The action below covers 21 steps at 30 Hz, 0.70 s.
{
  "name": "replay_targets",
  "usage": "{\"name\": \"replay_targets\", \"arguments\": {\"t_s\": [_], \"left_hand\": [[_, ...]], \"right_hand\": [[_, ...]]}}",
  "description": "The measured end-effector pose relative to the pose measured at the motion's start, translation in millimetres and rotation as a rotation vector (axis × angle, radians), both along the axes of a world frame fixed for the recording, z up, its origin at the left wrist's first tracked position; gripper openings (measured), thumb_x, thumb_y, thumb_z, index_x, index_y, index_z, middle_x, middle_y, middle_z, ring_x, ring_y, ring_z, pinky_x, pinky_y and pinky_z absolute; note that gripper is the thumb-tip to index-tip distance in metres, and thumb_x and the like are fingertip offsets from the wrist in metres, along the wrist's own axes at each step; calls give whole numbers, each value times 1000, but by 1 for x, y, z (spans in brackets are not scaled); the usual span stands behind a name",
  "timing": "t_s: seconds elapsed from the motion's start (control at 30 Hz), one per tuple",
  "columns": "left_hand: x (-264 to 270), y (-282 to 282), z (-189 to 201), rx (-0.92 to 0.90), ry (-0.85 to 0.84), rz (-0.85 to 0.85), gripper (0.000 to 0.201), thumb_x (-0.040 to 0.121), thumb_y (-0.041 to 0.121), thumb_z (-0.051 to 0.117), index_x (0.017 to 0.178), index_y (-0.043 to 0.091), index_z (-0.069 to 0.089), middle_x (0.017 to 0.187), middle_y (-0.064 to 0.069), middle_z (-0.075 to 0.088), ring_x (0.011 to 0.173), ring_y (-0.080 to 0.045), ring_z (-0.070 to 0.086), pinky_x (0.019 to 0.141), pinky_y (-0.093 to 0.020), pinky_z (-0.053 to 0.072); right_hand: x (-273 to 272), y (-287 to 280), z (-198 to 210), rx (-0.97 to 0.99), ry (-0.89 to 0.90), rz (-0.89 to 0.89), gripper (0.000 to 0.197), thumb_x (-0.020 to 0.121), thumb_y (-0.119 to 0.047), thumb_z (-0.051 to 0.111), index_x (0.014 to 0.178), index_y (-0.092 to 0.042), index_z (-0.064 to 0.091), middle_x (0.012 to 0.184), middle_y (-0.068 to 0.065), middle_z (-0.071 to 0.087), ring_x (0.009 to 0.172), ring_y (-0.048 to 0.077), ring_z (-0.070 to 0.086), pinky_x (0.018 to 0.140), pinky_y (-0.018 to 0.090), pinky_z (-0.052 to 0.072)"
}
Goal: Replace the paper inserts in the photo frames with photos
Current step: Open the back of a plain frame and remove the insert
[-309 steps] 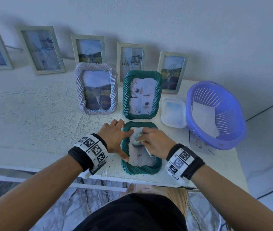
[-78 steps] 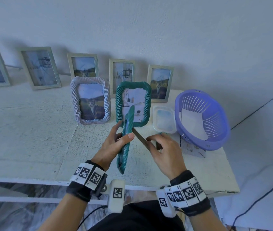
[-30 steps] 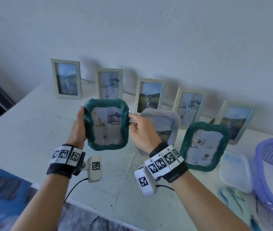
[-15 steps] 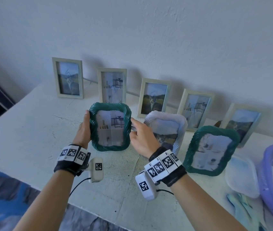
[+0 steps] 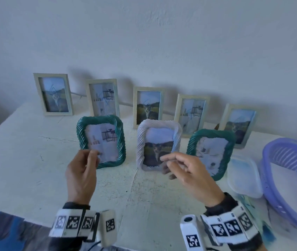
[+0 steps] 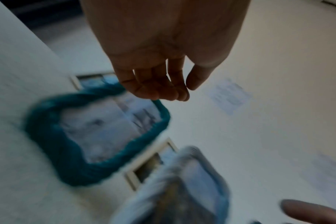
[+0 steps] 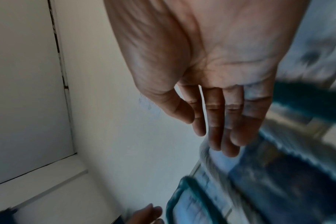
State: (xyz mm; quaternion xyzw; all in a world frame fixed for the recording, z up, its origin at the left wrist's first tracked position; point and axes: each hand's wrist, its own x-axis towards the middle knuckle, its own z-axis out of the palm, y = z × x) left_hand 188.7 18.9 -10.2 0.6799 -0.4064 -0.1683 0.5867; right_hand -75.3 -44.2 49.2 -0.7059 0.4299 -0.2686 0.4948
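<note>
White table [image 5: 26, 160] holds green frame [image 5: 101, 142]; no legible writing.

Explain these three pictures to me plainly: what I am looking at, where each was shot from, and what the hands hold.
No machine here: a person works with bare hands, wearing cameras on the head and both wrists. The wide picture is the head view; the two blurry ones look along each palm. On the white table stand two green frames, a pale twisted frame between them, five plain frames along the wall, a clear plastic box and a purple basket. The left hand and right hand hold nothing; fingers are relaxed.
</note>
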Motion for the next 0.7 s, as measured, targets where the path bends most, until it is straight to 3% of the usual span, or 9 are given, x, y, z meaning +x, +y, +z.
{"name": "replay_targets", "arguments": {"t_s": [0.1, 0.2, 0.37, 0.5, 0.57, 0.63, 0.7], "left_hand": [[-47, -16, 23, -44, -11, -237, 29, 90, 41, 51, 82, 16, 64, 69, 5, 62, 61, -8, 55, 54, -21, 46], [-97, -45, 48, -78, 33, -450, 31, 90, 41, 51, 86, 14, 65, 70, 0, 62, 62, -13, 56, 56, -31, 47], [-176, -109, 83, -36, 73, -703, 17, 97, 21, 55, 94, 8, 66, 81, -6, 68, 69, -13, 64, 62, -22, 49], [-228, -173, 103, 236, 30, -802, 17, 96, 30, 54, 102, 18, 64, 94, -1, 70, 87, -17, 68, 76, -35, 57], [-248, -204, 110, 372, 125, -825, 15, 96, 28, 52, 89, 18, 59, 95, -2, 63, 89, -20, 64, 85, -39, 53], [-263, -235, 114, 450, 107, -779, 24, 95, 26, 51, 72, 20, 49, 90, -7, 54, 88, -22, 55, 93, -45, 50], [-275, -258, 115, 495, 80, -702, 29, 94, 25, 50, 67, 20, 43, 79, -5, 50, 90, -23, 51, 99, -48, 49]], "right_hand": [[-42, -8, 6, -41, -22, -149, 21, 97, -7, 51, 107, -13, 69, 93, 1, 73, 85, 15, 70, 74, 34, 58], [-81, -24, 16, -98, -67, -302, 22, 97, -3, 49, 105, -11, 68, 91, 5, 73, 83, 22, 71, 71, 38, 58], [-130, -67, 31, -149, -106, -531, 23, 96, 0, 48, 105, -7, 68, 94, 9, 73, 82, 23, 71, 73, 36, 59], [-164, -125, 30, -131, -88, -687, 21, 95, -6, 49, 109, -10, 64, 105, 15, 68, 80, 25, 68, 77, 42, 58], [-183, -158, 25, -125, 11, -709, 24, 93, -14, 51, 115, -15, 61, 111, 13, 65, 92, 25, 67, 87, 46, 56], [-198, -186, 19, -91, 105, -701, 36, 90, -19, 52, 126, -14, 56, 120, 12, 60, 107, 27, 61, 95, 49, 51], [-207, -206, 12, -36, 180, -712, 45, 91, -19, 53, 135, -9, 49, 132, 15, 54, 118, 30, 55, 101, 48, 47]]}}
